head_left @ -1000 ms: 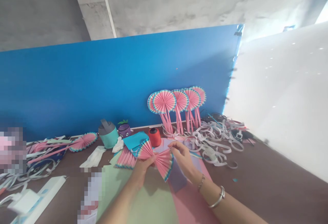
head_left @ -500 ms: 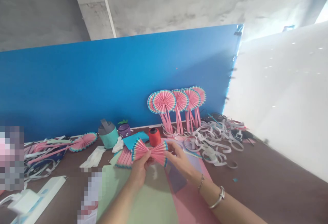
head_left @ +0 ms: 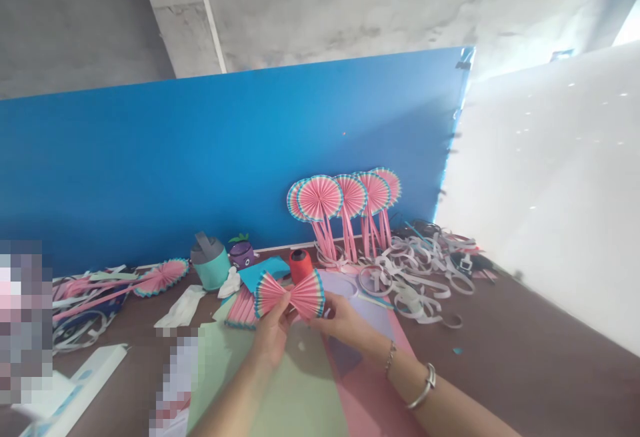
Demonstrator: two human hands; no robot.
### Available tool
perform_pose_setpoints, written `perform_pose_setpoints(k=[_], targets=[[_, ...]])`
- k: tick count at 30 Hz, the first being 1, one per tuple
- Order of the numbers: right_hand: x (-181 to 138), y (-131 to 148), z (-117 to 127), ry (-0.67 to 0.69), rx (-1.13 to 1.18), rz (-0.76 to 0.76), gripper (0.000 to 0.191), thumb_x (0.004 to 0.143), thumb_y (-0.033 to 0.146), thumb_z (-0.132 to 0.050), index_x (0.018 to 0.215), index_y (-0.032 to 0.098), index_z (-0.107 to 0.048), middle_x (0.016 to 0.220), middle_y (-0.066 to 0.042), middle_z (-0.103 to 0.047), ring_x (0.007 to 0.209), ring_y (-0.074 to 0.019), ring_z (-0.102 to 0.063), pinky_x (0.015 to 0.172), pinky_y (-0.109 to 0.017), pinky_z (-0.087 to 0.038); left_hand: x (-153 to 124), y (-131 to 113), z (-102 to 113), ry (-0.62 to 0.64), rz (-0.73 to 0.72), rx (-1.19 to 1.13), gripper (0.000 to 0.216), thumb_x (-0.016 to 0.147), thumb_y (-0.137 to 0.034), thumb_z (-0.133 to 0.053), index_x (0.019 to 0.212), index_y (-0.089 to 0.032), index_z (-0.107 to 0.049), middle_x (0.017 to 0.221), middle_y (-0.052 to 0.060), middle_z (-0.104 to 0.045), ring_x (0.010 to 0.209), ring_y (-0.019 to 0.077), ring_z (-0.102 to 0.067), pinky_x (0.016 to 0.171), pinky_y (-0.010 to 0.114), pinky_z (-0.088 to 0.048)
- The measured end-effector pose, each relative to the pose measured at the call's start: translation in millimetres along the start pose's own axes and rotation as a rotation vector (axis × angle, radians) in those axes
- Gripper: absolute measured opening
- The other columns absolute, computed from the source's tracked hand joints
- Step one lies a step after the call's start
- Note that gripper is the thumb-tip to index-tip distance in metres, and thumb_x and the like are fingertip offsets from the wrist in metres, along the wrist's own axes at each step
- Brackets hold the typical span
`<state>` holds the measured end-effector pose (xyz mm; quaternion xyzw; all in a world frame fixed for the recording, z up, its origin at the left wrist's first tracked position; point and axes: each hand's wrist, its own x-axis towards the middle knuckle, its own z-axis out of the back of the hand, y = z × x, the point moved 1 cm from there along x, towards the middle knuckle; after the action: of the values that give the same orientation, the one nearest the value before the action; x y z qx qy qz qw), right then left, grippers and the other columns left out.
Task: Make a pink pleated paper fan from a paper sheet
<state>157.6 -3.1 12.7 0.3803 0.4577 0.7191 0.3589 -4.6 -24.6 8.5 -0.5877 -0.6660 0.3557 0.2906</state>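
A pleated pink paper fan (head_left: 309, 295) with blue-edged ends is spread into a bow shape above the table. My left hand (head_left: 273, 330) pinches it at its narrow middle, thumb in front. At the lower edge of its right half, my right hand (head_left: 340, 320) is closed with the fingertips on the paper. Just behind the fan stands a red thread spool (head_left: 301, 265). More folded pink paper (head_left: 241, 308) lies left of it, beside a blue sheet (head_left: 265, 271). Green paper (head_left: 280, 390) spreads out under my hands.
Several finished round fans (head_left: 321, 198) lean against the blue partition (head_left: 200, 157). Curled white strips (head_left: 420, 283) are heaped at the right. A teal cup (head_left: 211, 268) and a purple pot (head_left: 243, 254) stand back left; a power strip (head_left: 83, 387) lies front left.
My right hand has slid down from the fan's upper right edge to its lower edge. The fan's right half is tilted a little higher. My left hand keeps its pinch.
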Motion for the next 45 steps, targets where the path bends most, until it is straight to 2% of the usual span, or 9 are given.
perform_pose_setpoints(k=[3,8,14,19,23,29,38,41,45], targets=[[-1,5,0,0.021,0.038,-0.020,0.025,0.075,0.035,-0.067,0.093,0.017,-0.070,0.081,-0.002,-0.070,0.068,-0.0161,-0.057,0.060,-0.025,-0.042,1,1,2,-0.005,-0.015,0.017,0.039,0.061,-0.037,-0.082,0.092,-0.016,-0.072,0.095,0.007,-0.075,0.094,0.0247,-0.068,0.082,0.034,-0.054],[-2,8,4,-0.107,0.140,-0.050,0.033,0.078,0.048,-0.062,0.082,0.016,-0.070,0.074,-0.002,-0.066,0.073,-0.0179,-0.057,0.064,-0.027,-0.044,0,1,3,-0.018,-0.006,0.039,0.039,0.061,-0.036,-0.083,0.093,-0.016,-0.072,0.091,0.006,-0.075,0.088,0.0234,-0.069,0.077,0.032,-0.055],[-1,5,5,-0.125,0.235,-0.076,0.031,0.076,0.047,-0.064,0.070,0.016,-0.066,0.062,0.000,-0.058,0.064,-0.0154,-0.051,0.059,-0.026,-0.041,-3,3,-1,0.014,0.012,0.100,0.035,0.059,-0.034,-0.084,0.084,-0.012,-0.073,0.088,0.009,-0.075,0.089,0.0282,-0.069,0.081,0.039,-0.055],[-1,6,6,-0.136,0.268,-0.135,0.031,0.076,0.043,-0.062,0.059,0.018,-0.054,0.054,0.005,-0.044,0.054,-0.0104,-0.037,0.052,-0.024,-0.030,-5,1,-2,0.059,0.048,0.127,0.033,0.054,-0.029,-0.085,0.082,-0.014,-0.074,0.089,0.008,-0.076,0.096,0.0295,-0.068,0.088,0.040,-0.053],[0,5,8,-0.156,0.248,-0.136,0.036,0.076,0.045,-0.059,0.054,0.019,-0.047,0.052,0.006,-0.039,0.053,-0.0104,-0.035,0.053,-0.024,-0.029,-9,-5,-7,0.101,0.095,0.137,0.033,0.053,-0.027,-0.083,0.082,-0.014,-0.075,0.090,0.009,-0.076,0.099,0.0311,-0.067,0.091,0.041,-0.051],[0,8,10,-0.154,0.241,-0.162,0.036,0.074,0.045,-0.057,0.049,0.021,-0.046,0.051,0.004,-0.041,0.055,-0.0133,-0.040,0.055,-0.026,-0.034,-10,-8,-10,0.089,0.105,0.146,0.034,0.052,-0.026,-0.082,0.083,-0.014,-0.074,0.091,0.009,-0.076,0.103,0.0325,-0.065,0.092,0.042,-0.050],[0,2,12,-0.195,0.265,-0.155,0.032,0.076,0.039,-0.056,0.051,0.021,-0.051,0.053,0.003,-0.046,0.054,-0.0126,-0.041,0.053,-0.025,-0.035,-7,-1,-2,0.019,0.111,0.138,0.037,0.047,-0.026,-0.082,0.081,-0.014,-0.073,0.083,0.008,-0.076,0.094,0.0316,-0.068,0.089,0.042,-0.052],[0,3,12,-0.163,0.280,-0.149,0.031,0.074,0.041,-0.061,0.052,0.020,-0.053,0.052,0.003,-0.048,0.053,-0.0118,-0.042,0.053,-0.024,-0.035,-6,0,-1,0.011,0.100,0.148,0.037,0.048,-0.027,-0.082,0.081,-0.013,-0.073,0.083,0.008,-0.076,0.093,0.0318,-0.068,0.087,0.042,-0.052],[0,5,11,-0.112,0.295,-0.137,0.030,0.069,0.045,-0.070,0.063,0.017,-0.063,0.056,0.002,-0.055,0.055,-0.0125,-0.047,0.053,-0.024,-0.038,-7,-2,-3,0.028,0.063,0.156,0.038,0.054,-0.031,-0.083,0.085,-0.014,-0.073,0.092,0.009,-0.076,0.097,0.0308,-0.068,0.088,0.041,-0.052]])
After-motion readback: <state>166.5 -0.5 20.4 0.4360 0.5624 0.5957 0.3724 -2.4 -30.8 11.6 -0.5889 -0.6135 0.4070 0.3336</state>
